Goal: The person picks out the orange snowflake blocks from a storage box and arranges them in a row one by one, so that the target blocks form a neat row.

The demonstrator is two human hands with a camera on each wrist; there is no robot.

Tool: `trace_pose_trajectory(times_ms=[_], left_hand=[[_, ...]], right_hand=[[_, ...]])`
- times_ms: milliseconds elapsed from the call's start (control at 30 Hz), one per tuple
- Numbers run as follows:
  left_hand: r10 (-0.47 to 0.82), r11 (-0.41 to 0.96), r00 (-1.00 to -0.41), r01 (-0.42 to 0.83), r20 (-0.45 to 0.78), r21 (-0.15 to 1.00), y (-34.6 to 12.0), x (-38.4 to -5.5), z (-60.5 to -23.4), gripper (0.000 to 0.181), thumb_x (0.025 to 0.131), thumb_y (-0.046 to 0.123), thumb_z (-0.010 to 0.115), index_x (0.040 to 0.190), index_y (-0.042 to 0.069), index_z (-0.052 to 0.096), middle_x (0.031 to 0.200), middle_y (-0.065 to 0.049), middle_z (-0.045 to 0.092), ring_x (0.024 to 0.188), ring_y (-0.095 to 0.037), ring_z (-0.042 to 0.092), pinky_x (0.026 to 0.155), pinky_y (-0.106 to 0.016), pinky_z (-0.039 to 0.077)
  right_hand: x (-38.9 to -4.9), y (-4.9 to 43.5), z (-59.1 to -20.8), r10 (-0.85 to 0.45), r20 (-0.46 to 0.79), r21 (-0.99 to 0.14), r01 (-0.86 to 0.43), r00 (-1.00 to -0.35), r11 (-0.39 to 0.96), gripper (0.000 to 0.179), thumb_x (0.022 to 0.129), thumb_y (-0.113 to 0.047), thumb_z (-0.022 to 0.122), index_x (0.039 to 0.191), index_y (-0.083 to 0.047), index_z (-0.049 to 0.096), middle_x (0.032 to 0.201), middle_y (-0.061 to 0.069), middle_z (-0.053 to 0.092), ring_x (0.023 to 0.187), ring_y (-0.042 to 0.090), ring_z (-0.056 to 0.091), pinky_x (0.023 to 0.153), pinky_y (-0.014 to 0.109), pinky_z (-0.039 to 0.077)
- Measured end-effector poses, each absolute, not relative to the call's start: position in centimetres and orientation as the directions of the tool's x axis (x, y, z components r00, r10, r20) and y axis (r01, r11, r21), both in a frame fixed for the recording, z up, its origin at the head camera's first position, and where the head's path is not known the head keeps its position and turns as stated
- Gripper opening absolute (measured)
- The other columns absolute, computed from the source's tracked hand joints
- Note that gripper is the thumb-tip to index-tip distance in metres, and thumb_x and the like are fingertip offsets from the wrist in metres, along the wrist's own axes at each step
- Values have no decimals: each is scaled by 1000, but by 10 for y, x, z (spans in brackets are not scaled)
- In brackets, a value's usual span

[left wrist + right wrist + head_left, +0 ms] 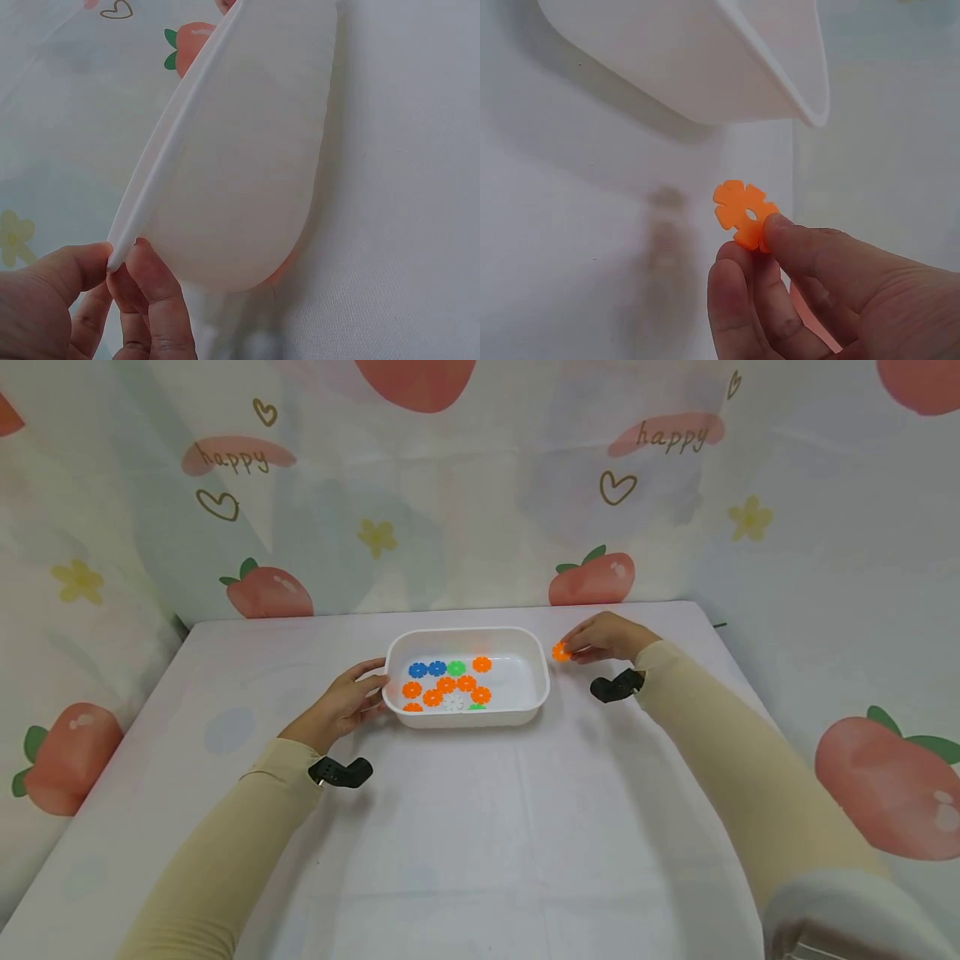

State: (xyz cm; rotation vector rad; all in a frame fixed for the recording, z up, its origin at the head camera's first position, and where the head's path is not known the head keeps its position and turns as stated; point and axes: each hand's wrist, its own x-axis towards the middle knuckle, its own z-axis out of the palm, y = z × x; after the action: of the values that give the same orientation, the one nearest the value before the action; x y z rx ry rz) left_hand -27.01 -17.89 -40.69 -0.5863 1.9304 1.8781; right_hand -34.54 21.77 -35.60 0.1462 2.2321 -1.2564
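A white plastic tub stands on the table, with several flower-shaped plastic discs in orange, blue, green and white on its floor. My left hand pinches the rim at the tub's left end; the left wrist view shows thumb and fingers on either side of that rim. Just beyond the tub's right end, my right hand holds an orange notched disc between thumb and fingers. The disc is above the table and apart from the tub. Inside lie two blue discs side by side, beside a green disc.
A white cloth covers the table. Behind it hangs a patterned curtain with printed fruit, flowers and hearts. Black straps with dark mounts sit at both wrists. A pale rounded object shows at the lower right corner.
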Motion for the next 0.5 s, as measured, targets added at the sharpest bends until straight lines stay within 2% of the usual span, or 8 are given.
trace_pose_trajectory(times_ms=[333,500], left_hand=[[-26,33,-848,-530,-530,847,-178,-269,-406,51,100,25,58,148,30,42,144,-5,44,103,-19,54,74,-19,55],[-31,30,-845,-534,-533,845,-178,-270,-407,51,100,25,58,148,30,42,144,-4,44,104,-19,54,74,-19,55]], right_hand=[[-345,223,-370,-124,-549,-715,387,-827,583,40,97,-8,60,133,8,54,118,16,65,100,23,62,102,37,49],[-346,225,-378,-102,-544,-705,388,-833,593,41,96,-9,62,133,8,55,118,18,65,97,23,62,99,36,50]])
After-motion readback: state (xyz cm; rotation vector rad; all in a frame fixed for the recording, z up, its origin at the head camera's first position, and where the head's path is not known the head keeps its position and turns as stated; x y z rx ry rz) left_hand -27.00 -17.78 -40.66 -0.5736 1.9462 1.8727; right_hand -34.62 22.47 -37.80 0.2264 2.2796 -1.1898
